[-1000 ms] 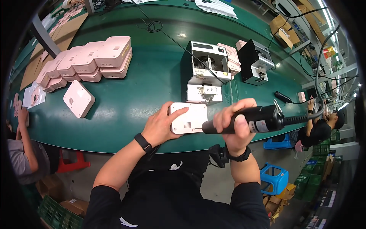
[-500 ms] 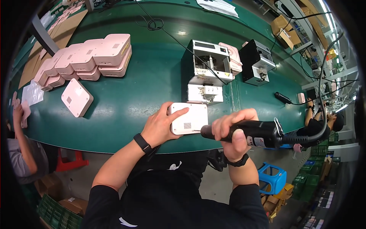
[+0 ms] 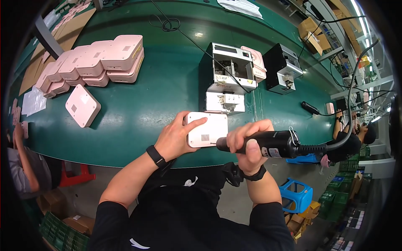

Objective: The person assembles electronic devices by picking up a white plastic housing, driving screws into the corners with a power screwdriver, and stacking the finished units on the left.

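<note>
A pale pink plastic box [image 3: 209, 125] with rounded corners and a small vent grille lies at the table's near edge. My left hand [image 3: 175, 136] grips its left side, thumb across the top face and fingers along the far edge. My right hand [image 3: 251, 146] is wrapped round a black corded electric screwdriver [image 3: 276, 143], held nearly level. The bit meets the box near its front right corner; a screw there is too small to make out. Just beyond the box stands a screw feeder [image 3: 228, 79], black and silver.
Stacked pink boxes [image 3: 104, 58] stand at the far left, with a single box [image 3: 83, 106] in front. A second feeder [image 3: 282, 69] and another black screwdriver [image 3: 310, 107] lie to the right. A cable [image 3: 197, 43] crosses above the feeder. Co-workers sit at both sides; a blue stool [image 3: 296, 195] stands below.
My right hand and the screwdriver have shifted slightly left and the tool's rear end has swung closer. My left hand and the box stay almost in place. The co-worker's hand at left has moved.
</note>
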Available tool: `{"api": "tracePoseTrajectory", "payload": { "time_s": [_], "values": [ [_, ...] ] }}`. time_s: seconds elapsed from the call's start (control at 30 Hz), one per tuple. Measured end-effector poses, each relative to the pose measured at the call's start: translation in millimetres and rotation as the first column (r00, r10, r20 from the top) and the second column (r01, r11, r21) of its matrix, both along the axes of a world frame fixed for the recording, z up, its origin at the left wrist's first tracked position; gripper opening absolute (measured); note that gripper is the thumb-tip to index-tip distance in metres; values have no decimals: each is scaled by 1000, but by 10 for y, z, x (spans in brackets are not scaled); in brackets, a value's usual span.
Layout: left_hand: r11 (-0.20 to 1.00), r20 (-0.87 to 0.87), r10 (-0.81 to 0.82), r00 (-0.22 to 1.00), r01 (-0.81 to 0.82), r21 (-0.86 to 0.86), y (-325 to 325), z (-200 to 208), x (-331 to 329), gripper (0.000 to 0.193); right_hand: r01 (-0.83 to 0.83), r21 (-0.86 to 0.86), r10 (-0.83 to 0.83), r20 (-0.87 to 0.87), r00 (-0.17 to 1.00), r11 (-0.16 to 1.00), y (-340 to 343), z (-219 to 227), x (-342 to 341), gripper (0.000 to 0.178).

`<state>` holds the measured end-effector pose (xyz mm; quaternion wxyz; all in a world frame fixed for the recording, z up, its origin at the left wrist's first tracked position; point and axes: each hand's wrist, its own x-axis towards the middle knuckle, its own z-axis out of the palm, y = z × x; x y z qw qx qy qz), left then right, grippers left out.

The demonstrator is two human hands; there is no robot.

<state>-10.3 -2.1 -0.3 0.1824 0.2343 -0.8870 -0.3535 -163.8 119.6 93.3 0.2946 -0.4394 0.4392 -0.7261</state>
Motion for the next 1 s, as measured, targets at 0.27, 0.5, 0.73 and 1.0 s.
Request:
{"api": "tracePoseTrajectory", "payload": {
  "time_s": [0.27,0.5,0.73,1.0],
  "values": [
    [1000,-6,-5,1000,5,-28,31,16,-13,81,9,-30,-9,-3,1000,1000,-47,139,-78,32],
    [999,9,-27,1000,27,-33,124,9,-67,82,300,-146,-310,-49,949,943,-491,362,-556,16],
    [999,28,-25,999,26,-28,136,36,-73,81,224,-34,-225,-30,974,974,-467,311,-514,14],
    [999,-19,-32,999,32,-4,114,31,-82,79,-137,-85,139,6,990,987,-125,384,136,33]
  ]
}}
